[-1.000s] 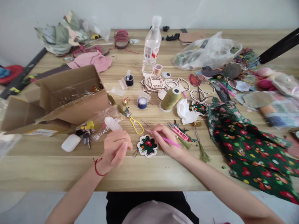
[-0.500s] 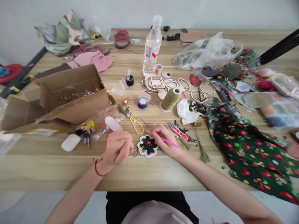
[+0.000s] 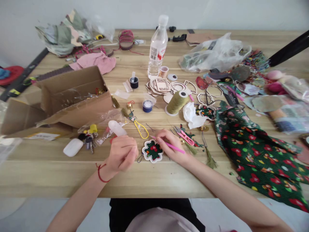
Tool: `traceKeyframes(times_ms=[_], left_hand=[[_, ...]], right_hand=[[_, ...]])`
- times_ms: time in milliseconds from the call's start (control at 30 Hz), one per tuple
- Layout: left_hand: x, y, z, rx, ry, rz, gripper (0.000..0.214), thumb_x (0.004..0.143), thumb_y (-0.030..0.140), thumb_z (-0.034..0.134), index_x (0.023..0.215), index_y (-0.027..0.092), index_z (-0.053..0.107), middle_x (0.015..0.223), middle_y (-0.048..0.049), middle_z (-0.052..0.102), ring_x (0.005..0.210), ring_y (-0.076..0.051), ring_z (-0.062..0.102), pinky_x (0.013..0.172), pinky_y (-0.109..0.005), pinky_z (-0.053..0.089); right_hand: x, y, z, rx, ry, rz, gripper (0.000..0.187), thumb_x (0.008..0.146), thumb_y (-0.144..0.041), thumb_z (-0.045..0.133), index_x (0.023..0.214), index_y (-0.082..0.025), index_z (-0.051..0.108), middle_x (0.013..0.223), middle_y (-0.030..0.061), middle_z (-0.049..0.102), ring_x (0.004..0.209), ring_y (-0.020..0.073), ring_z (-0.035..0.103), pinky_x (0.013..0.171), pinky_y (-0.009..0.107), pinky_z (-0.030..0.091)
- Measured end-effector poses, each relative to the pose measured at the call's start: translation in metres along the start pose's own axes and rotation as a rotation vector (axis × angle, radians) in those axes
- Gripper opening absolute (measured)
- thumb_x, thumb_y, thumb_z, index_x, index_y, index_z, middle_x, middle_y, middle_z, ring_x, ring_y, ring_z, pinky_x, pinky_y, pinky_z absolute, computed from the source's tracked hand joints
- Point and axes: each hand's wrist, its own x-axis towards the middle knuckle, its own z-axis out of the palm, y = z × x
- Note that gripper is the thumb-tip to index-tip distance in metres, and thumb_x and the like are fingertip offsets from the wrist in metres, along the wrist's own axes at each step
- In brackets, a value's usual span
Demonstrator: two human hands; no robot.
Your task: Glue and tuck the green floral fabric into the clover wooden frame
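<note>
My right hand (image 3: 170,145) holds a slim pink pen-like tool (image 3: 174,147) between thumb and fingers, its tip pointing left. Just below that tip lies a flower-shaped piece (image 3: 152,151) with a white scalloped rim and green-and-red printed fabric inside. A dark cord loop (image 3: 140,158) sticks out at its left side. My left hand (image 3: 123,153) is closed in a pinch above the table, left of the flower piece; whatever it may hold is hidden or too fine to see. Pink-handled thread snips (image 3: 187,137) and a yellow-looped tassel charm (image 3: 141,129) lie close by.
An open cardboard box (image 3: 79,112) stands left, with a white case (image 3: 73,147) before it. Centrally are a bead tub (image 3: 147,105), an olive thread cone (image 3: 177,102) and a water bottle (image 3: 157,48). Green printed fabric (image 3: 260,161) spreads over the right edge.
Almost nothing differs. Both hands stay in about the same place and grip, with only a very slight shift of the right hand and the pink tool.
</note>
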Motion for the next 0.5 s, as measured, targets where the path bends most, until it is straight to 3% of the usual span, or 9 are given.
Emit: traceKeyframes(times_ms=[167,300,400,500], left_hand=[[-0.003,-0.003,0.001,-0.007,-0.020,0.006,0.036,0.093,0.011,0.034,0.059,0.019,0.041,0.049,0.0027,0.047,0.047,-0.010,0.040,0.052,-0.030,0.029],[0.003,0.004,-0.001,-0.012,-0.041,0.029,0.034,0.093,0.017,0.033,0.059,0.020,0.038,0.049,0.0025,0.046,0.046,-0.011,0.038,0.050,-0.031,0.028],[0.005,0.007,-0.002,0.017,-0.023,0.057,0.031,0.092,0.020,0.036,0.060,0.021,0.039,0.048,0.0024,0.043,0.045,-0.012,0.037,0.048,-0.031,0.026],[0.002,0.006,-0.001,0.052,-0.009,0.056,0.031,0.091,0.013,0.037,0.061,0.020,0.040,0.050,0.0016,0.046,0.047,-0.012,0.039,0.049,-0.031,0.028]], right_hand=[[-0.001,0.004,0.002,-0.020,0.025,0.017,0.014,0.099,-0.031,0.051,0.089,-0.022,0.057,0.082,0.0028,0.063,0.074,0.0160,0.061,0.068,0.029,0.050],[0.004,0.002,0.002,-0.051,0.086,-0.016,0.008,0.097,-0.029,0.057,0.098,-0.023,0.062,0.095,0.0052,0.067,0.088,0.0192,0.064,0.079,0.034,0.053],[0.010,-0.006,0.001,-0.056,0.058,-0.029,0.013,0.099,-0.025,0.052,0.105,-0.024,0.063,0.099,0.0066,0.068,0.094,0.0203,0.065,0.083,0.037,0.054],[0.019,-0.009,0.005,-0.015,0.013,0.010,0.013,0.099,-0.026,0.052,0.104,-0.024,0.063,0.098,0.0065,0.069,0.091,0.0203,0.066,0.081,0.037,0.055]])
